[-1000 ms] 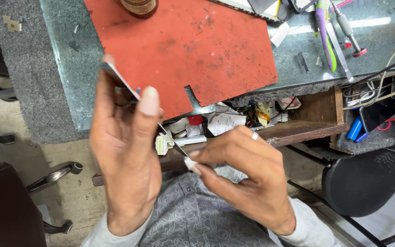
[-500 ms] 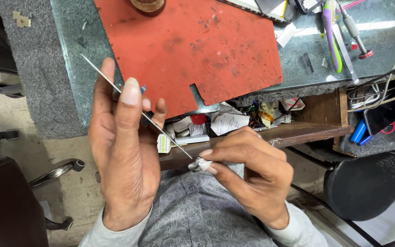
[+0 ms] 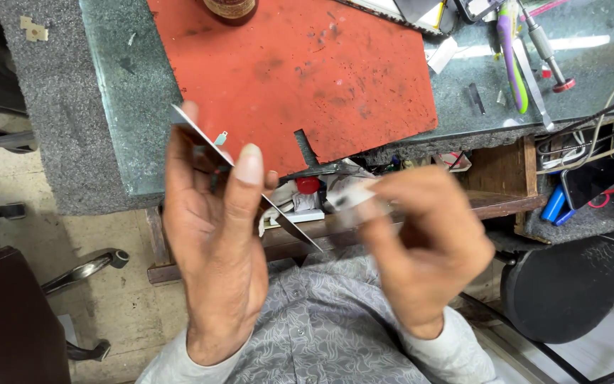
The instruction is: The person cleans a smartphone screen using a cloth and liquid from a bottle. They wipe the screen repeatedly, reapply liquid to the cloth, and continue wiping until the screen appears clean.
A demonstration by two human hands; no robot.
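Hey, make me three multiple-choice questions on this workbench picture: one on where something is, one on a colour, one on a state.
1. Where does the thin metal strip sit?
A. Flat on the mat
B. Pinched in the left hand
C. In the drawer

2. What colour is the mat on the bench?
A. Red
B. Blue
C. Yellow

3. How does the right hand stand?
A. Resting flat on the bench
B. Raised beside the strip, blurred, holding a small whitish thing
C. Gripping the green-handled tool

Answers: 1 B, the thumb and fingers clamp the strip above the lap. 2 A, a red sheet covers the bench top. 3 B, it is off the bench, near the strip's lower end.
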